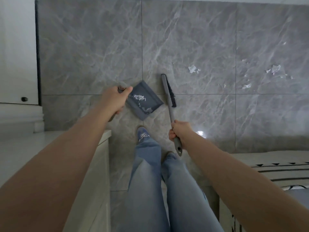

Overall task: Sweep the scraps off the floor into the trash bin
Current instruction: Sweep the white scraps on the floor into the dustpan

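1. Two hands work over the floor (192, 39): the left hand (115, 100) grips the dustpan (147, 99) handle, the pan just right of it.
2. The right hand (179, 132) grasps the brush (168, 91) handle, bristles beside the pan.
3. Scraps (138, 97) lie in the pan; more scraps (194, 69) lie on the floor, well right of both hands.

We seem to be in a home: large glossy grey marble-look floor tiles (184, 39) fill the frame, a white panelled door with moulded base (18, 64) stands at upper left, and a cream rug with black stripes and triangles (275, 169) lies at lower right.
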{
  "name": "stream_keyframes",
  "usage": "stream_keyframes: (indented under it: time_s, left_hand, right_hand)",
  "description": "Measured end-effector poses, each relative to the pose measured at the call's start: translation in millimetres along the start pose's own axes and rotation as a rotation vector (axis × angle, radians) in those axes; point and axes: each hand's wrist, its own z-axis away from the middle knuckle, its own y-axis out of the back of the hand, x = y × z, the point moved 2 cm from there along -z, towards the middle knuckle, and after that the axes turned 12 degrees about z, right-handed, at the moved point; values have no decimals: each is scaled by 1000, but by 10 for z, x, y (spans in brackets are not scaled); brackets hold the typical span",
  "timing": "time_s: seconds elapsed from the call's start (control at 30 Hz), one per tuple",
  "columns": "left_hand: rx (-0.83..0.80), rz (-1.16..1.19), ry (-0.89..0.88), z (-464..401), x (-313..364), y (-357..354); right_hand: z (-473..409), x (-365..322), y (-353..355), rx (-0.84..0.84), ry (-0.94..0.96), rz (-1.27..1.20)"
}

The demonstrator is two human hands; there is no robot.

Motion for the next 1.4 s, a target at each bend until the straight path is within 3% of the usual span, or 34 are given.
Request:
stream_keyframes:
  time_s: [0.23, 0.33, 0.67, 0.87, 1.07, 1.4]
  left_hand:
    - [-75, -49, 3, -287, 331, 293]
    - [-60, -51, 21, -426, 436, 460]
    - [-88, -195, -125, -891, 773, 431]
    - [-60, -269, -162, -1030, 1189, 243]
    - [-107, -410, -186, -1122, 1574, 5]
    - [-150, -488, -213, -1393, 2160, -382]
  right_hand:
    - [378, -49, 210, -44, 33, -66]
    - [421, -209, 331, 32, 96, -40]
    - [-469, -1804, 427, 191, 223, 165]
    - [-444, -1522, 80, 88, 161, 431]
    - [159, -1066, 416, -11, 145, 206]
    - [-256, -1907, 1772, 290, 201, 63]
